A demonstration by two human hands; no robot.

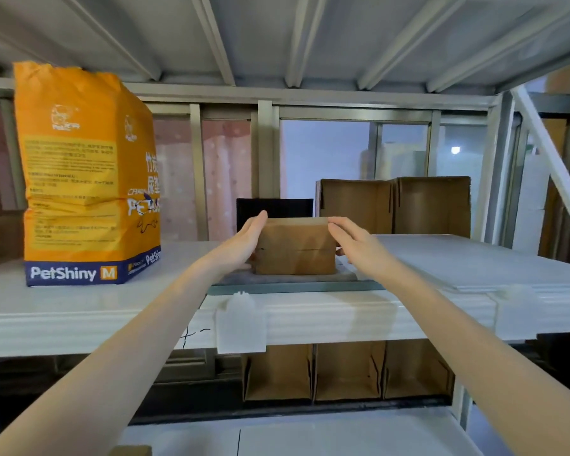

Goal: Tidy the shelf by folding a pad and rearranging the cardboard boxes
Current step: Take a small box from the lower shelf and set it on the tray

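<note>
A small closed cardboard box (295, 246) stands on a flat grey pad (241, 279) at the front middle of the white shelf (112, 307). My left hand (244, 240) presses flat against the box's left side. My right hand (354, 241) sits at the box's right side, fingers spread and touching its top right corner. Together the two hands clasp the box. Behind it stands a black panel (273, 207). Two open cardboard boxes (394, 205) lie on their sides at the back right of the shelf.
A tall orange PetShiny bag (83, 179) stands on the shelf at the left. A white clip tag (241, 324) hangs on the shelf's front edge. Three open cardboard boxes (346, 371) sit on the lower shelf. A diagonal metal brace (547, 159) crosses at the right.
</note>
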